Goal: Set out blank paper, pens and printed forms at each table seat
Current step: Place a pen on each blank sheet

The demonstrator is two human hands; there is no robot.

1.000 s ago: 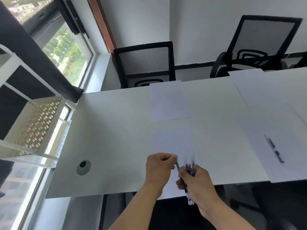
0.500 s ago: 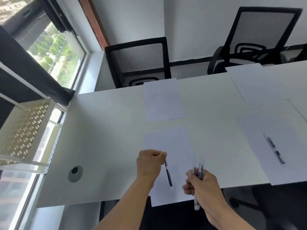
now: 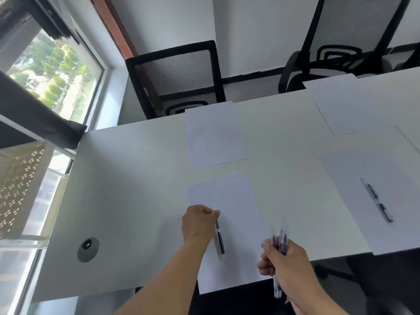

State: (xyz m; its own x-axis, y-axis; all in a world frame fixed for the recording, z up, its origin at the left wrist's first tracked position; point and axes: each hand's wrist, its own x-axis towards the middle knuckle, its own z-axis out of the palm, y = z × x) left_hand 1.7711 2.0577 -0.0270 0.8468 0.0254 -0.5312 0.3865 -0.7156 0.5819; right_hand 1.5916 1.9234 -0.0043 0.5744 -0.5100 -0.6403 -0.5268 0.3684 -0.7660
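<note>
Four sheets lie on the tabletop (image 3: 127,183) — right sheet (image 3: 368,201) penned, left hand (image 3: 198,223) pinching a pen (image 3: 220,238) onto the near sheet (image 3: 236,214), right hand's (image 3: 288,262) grip closed round spare pens (image 3: 280,244) — far seats lack pens, no forms visible.

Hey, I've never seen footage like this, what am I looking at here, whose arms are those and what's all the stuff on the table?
There is no machine here. The picture comes from a wide-angle camera worn on a person's head, looking down, so the arms at the bottom are the wearer's own. The white table bears several sheets of paper. The left hand pinches the top of a black pen lying on the nearest sheet, which overhangs the table's near edge. The right hand grips a bundle of spare pens. Across the table lies a far sheet with no pen, before a black mesh chair. To the right, another sheet carries a pen.
</note>
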